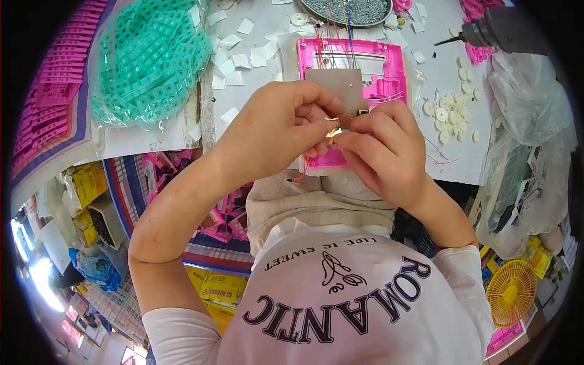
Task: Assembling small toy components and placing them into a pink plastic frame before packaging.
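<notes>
Over the table's front edge, my left hand (289,125) and my right hand (386,149) meet with fingers pinched. Between their fingertips is a small shiny copper-coloured strip (333,135), largely covered by the fingers. It lies at the near edge of a flat grey panel (334,82); whether the two are joined I cannot tell. Beneath the panel sits a pink plastic casing (395,61), open side up, with thin red, blue and yellow wires (350,30) rising from its far side. A loose red wire end (302,173) hangs below my left hand.
A power screwdriver (505,31) juts in from the far right. White plastic discs (450,115) lie scattered at right. A round tray of small metal parts (365,24) stands at the back. Left are bagged green plastic pieces (152,61) and white paper squares (240,61).
</notes>
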The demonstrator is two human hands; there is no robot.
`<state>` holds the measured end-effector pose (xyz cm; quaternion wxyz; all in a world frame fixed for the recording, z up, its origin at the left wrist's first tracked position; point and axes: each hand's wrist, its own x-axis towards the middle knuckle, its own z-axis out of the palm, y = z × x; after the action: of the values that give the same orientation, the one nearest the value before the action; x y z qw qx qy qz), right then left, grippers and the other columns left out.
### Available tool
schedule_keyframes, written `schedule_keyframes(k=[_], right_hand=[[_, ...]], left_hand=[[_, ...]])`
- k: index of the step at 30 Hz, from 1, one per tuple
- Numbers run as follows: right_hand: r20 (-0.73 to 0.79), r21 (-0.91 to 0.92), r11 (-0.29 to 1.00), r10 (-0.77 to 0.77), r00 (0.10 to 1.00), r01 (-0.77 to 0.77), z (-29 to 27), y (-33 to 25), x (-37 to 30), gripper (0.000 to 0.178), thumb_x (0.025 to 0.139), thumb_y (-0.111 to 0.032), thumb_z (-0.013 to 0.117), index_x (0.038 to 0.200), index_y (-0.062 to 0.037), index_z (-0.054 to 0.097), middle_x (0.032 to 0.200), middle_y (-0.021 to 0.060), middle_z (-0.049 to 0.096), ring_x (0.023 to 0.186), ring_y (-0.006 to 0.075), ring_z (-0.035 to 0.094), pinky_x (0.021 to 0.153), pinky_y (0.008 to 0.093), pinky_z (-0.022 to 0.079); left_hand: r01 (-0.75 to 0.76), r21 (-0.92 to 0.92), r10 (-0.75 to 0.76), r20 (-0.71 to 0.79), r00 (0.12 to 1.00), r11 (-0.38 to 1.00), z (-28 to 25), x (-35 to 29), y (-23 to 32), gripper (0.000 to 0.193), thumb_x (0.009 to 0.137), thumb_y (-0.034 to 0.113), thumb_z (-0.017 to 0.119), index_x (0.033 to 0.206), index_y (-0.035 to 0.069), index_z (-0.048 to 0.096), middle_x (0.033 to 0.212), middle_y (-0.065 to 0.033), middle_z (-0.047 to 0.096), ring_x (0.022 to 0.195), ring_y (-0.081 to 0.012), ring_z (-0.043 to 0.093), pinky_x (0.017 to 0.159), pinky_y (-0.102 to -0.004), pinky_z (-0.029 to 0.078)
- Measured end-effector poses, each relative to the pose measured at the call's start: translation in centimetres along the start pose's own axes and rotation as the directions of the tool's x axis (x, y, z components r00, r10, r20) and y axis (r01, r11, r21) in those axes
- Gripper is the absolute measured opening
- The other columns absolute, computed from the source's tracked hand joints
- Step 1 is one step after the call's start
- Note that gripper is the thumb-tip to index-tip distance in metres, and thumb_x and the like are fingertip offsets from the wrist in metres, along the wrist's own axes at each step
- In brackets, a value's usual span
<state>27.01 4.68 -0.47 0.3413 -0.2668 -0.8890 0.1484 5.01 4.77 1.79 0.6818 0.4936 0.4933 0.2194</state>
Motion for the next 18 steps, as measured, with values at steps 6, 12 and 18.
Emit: schedule_keyframes(k=[6,12,18], right_hand=[[0.055,-0.012,1.000,0.002,0.998,-0.001,0.6,0.1,-0.3,0.018,0.069,-0.011,0.076,0.085,-0.0066,0.069,0.089,0.0032,0.061,0.082,0.0247,0.057,0.067,0.0372,0.045],[0.160,-0.074,0.997,-0.001,0.987,0.013,1.0,0.0,-0.3,0.019,0.068,-0.013,0.069,0.085,-0.0069,0.070,0.087,0.0018,0.059,0.089,0.0230,0.055,0.072,0.0373,0.044],[0.262,-0.080,0.997,0.022,0.965,-0.001,0.6,-0.2,0.2,0.018,0.069,-0.014,0.066,0.084,-0.0062,0.070,0.087,0.0023,0.059,0.092,0.0234,0.056,0.078,0.0387,0.044]], left_hand=[[-0.388,0.594,0.484,-0.003,0.875,0.705,0.8,-0.3,-0.5,0.016,0.086,-0.002,0.070,0.101,0.002,0.066,0.085,-0.0088,0.068,0.074,-0.0223,0.067,0.064,-0.0316,0.053],[-0.475,0.743,0.661,0.060,0.748,0.471,0.9,0.0,-2.5,0.018,0.080,-0.002,0.072,0.093,0.005,0.062,0.081,-0.0107,0.059,0.075,-0.0330,0.059,0.065,-0.0416,0.049],[-0.494,0.725,0.680,0.048,0.731,0.480,0.9,0.2,-3.0,0.024,0.080,-0.003,0.073,0.099,0.005,0.060,0.081,-0.0115,0.059,0.074,-0.0328,0.059,0.064,-0.0419,0.048]])
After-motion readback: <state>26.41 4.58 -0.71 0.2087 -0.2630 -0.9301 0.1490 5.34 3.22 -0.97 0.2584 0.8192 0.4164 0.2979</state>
